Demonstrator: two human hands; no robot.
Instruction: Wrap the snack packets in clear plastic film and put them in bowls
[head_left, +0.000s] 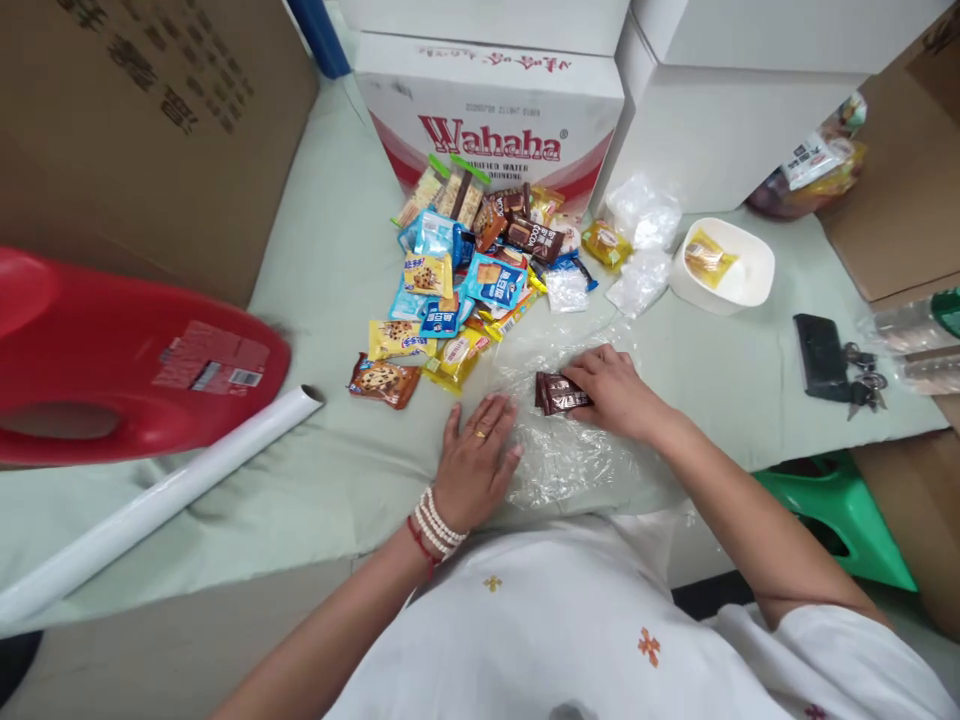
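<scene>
My right hand [611, 390] is closed on a dark brown snack packet [561, 393] and holds it on a clear plastic bag [559, 455] that lies flat on the pale green cloth. My left hand [474, 462] rests flat on the left edge of that bag with its fingers stretched out. It wears a ring and bead bracelets. A heap of small wrapped snacks [480, 275] lies just beyond both hands, in blue, yellow and brown wrappers.
A white bowl [742, 285] with one yellow packet stands at the right, with crumpled clear bags [639, 245] beside it. A Wahaha carton [491, 120] and other boxes line the back. A red plastic object [112, 360] and a white roll [157, 500] lie left. Keys [832, 365] lie right.
</scene>
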